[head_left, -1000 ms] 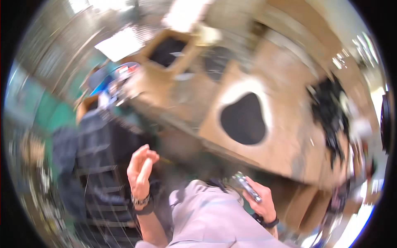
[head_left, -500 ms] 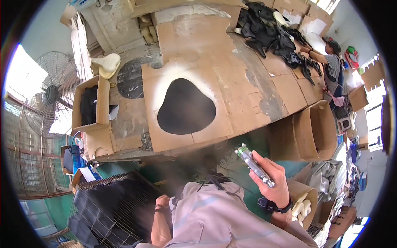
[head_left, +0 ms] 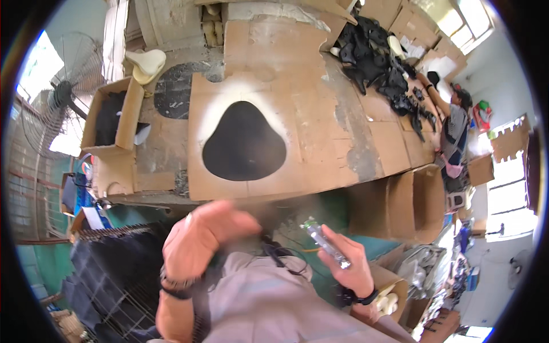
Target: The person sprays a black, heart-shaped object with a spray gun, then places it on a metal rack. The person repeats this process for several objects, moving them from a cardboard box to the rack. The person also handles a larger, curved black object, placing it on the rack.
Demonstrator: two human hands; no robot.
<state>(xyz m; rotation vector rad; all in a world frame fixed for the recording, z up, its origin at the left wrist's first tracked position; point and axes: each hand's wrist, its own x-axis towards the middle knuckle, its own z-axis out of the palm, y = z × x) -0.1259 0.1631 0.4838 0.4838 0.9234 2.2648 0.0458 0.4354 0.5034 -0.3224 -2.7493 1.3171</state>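
My right hand (head_left: 353, 267) is closed around a silver metal spray gun (head_left: 325, 244) with a green ring near its front end. I hold it past the table's near edge, pointing toward the table. In front of my body my left hand (head_left: 197, 237) is raised, blurred by motion, its fingers stretched to the right with nothing seen in them. On the cardboard sheet (head_left: 309, 143) covering the table lies a flat, black, rounded-triangle piece (head_left: 245, 143). Whitish overspray surrounds its upper edges.
Left on the table are a cardboard box (head_left: 132, 117) of dark pieces and a cream bicycle saddle (head_left: 150, 62). Black saddle covers (head_left: 366, 54) are heaped far right, where a co-worker (head_left: 454, 123) reaches in. A wire rack (head_left: 108, 280) with black sheets stands lower left; a large carton (head_left: 400, 203) stands right.
My left hand has risen from beside my waist to near the table's edge. My right hand, still gripping the spray gun, has shifted left in view. The whole view has turned slightly.
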